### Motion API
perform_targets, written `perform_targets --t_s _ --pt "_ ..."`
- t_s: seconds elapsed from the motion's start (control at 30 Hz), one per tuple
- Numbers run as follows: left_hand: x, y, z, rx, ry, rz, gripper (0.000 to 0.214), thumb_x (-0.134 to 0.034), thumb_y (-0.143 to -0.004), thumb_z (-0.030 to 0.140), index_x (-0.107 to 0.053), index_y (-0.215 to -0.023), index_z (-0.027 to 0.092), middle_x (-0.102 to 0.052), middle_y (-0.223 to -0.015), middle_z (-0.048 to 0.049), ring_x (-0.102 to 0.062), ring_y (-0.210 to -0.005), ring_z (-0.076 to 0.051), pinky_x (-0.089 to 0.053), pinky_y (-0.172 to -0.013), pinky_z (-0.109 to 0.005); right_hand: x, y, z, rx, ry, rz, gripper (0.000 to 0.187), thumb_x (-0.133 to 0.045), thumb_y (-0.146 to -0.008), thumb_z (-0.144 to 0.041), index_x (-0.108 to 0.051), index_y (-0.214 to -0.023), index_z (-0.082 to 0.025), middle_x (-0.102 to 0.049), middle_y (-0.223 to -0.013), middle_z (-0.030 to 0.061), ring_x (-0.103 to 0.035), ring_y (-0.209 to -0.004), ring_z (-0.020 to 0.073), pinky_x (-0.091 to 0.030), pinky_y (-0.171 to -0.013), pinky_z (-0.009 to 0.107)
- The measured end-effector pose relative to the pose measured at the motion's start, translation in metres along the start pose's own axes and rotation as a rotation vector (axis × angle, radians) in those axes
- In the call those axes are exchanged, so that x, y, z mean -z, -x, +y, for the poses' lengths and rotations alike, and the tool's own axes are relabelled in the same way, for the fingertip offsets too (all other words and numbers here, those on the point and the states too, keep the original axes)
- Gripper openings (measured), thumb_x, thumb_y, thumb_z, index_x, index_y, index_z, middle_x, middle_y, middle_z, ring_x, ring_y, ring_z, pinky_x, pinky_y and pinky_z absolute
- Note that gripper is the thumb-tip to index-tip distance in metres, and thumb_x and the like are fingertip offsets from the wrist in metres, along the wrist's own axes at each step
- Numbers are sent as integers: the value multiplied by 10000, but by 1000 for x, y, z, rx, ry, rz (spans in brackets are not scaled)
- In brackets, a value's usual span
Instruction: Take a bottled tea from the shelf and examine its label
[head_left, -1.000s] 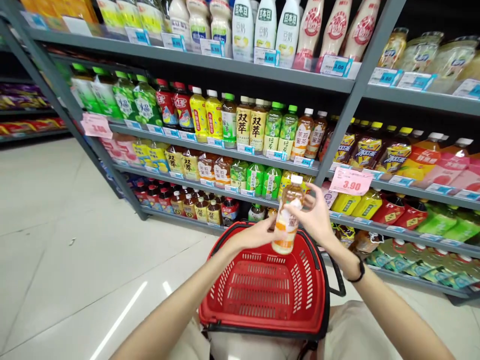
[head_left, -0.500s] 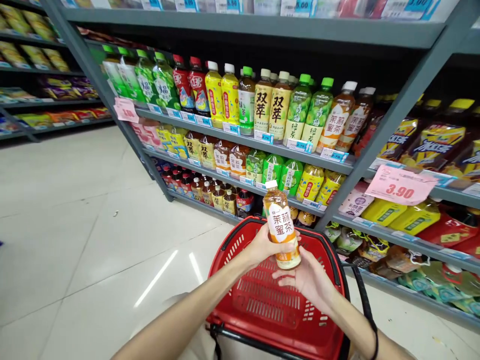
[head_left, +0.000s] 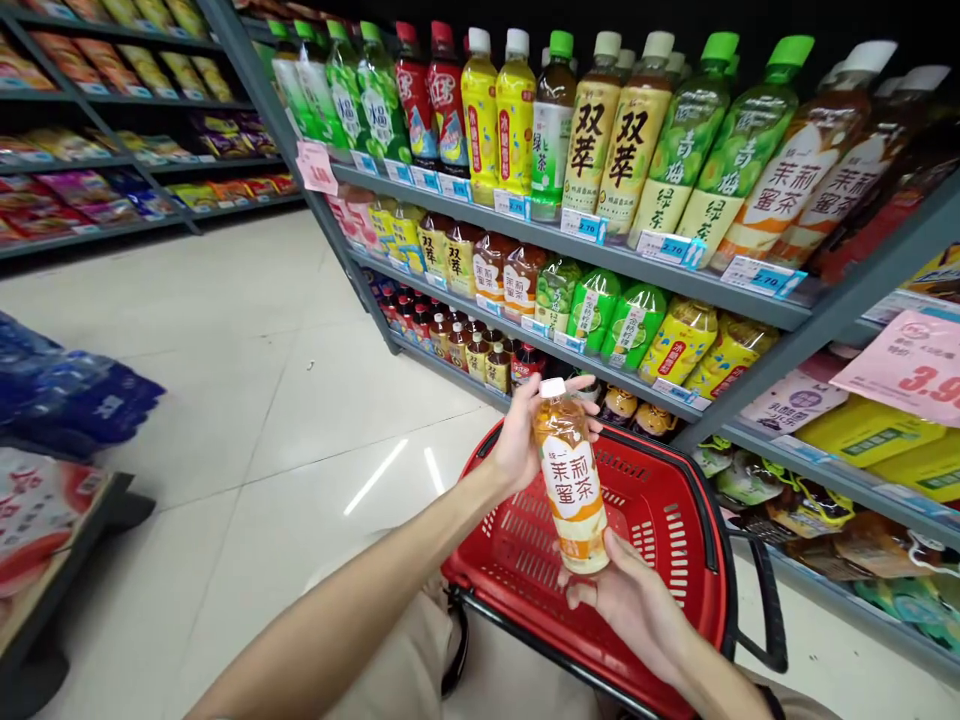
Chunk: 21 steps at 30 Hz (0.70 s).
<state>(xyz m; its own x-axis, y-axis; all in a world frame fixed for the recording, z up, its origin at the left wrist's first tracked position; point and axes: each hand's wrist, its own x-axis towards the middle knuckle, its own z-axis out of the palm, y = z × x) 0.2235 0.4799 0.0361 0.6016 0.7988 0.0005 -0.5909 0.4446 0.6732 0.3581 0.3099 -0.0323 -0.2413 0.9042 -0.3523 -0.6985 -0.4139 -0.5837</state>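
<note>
Both my hands hold an orange tea bottle (head_left: 571, 480) with a white cap and a white label, tilted slightly above a red shopping basket (head_left: 679, 525). My left hand (head_left: 525, 440) wraps the upper part of the bottle from behind, fingers closed round it. My right hand (head_left: 622, 592) cups the bottle's base from below, palm up. The label faces me.
Grey shelves (head_left: 600, 255) full of drink bottles run along the right, with price tags and a pink sign (head_left: 911, 365). White tiled floor (head_left: 247, 400) stretches left. A low display (head_left: 45, 520) with blue packs stands at the left. Snack shelves line the far back left.
The bottle has been turned so its label faces me; my right hand went from the top of the bottle to under its base. My view has dropped and swung left.
</note>
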Motion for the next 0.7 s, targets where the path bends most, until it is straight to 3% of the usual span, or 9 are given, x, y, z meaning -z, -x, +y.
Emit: perform_targets --t_s 0.07,0.13,0.3,0.43,0.57,0.7 --pt "-1 1 -2 -3 9 19 513 -645 -908 661 -699 -929 151 -764 -901 -79 -744 -782 -204 -593 -814 -351 -1 3 2 -17 1 8 416 -787 -902 -526 -797 -1107 -164 -765 -1038 132 -712 -857 253 -551 -718 356" --pt "-2 2 -4 -4 28 31 483 -651 -922 642 -649 -849 165 -752 -891 -65 -743 -799 -197 -592 -831 -349 -2 4 1 -40 -15 6 466 -743 -918 -565 -797 -1144 -161 -771 -1101 154 -719 -831 255 -548 -706 360" --pt "-2 2 -3 -15 30 66 477 -659 -936 639 -673 -942 162 -741 -901 -45 -738 -807 -184 -592 -842 -343 1 0 -5 -122 -42 -37 485 -719 -923 -558 -787 -1187 -157 -779 -1174 196 -745 -940 308 -559 -762 401" --pt "0 1 -1 -61 12 66 506 -655 -931 655 -709 -1009 158 -766 -952 -65 -748 -841 -203 -599 -844 -359 7 -1 -11 -79 5 -29 487 -740 -934 -566 -797 -1176 -147 -793 -1139 201 -747 -993 297 -563 -876 432" --pt "1 -1 1 -83 -2 83 510 -629 -945 647 -727 -1010 151 -781 -985 -85 -751 -851 -210 -606 -858 -378 12 2 -14 -23 40 44 515 -759 -918 -601 -812 -1166 -153 -800 -1148 192 -759 -1042 312 -548 -1008 499" --pt "2 -2 3 -87 -9 115 521 -593 -963 642 -735 -996 142 -782 -981 -93 -754 -883 -219 -602 -920 -414 16 5 -16 26 60 129 409 -847 -863 -539 -829 -1091 -200 -801 -1199 145 -764 -1079 326 -546 -1054 550"
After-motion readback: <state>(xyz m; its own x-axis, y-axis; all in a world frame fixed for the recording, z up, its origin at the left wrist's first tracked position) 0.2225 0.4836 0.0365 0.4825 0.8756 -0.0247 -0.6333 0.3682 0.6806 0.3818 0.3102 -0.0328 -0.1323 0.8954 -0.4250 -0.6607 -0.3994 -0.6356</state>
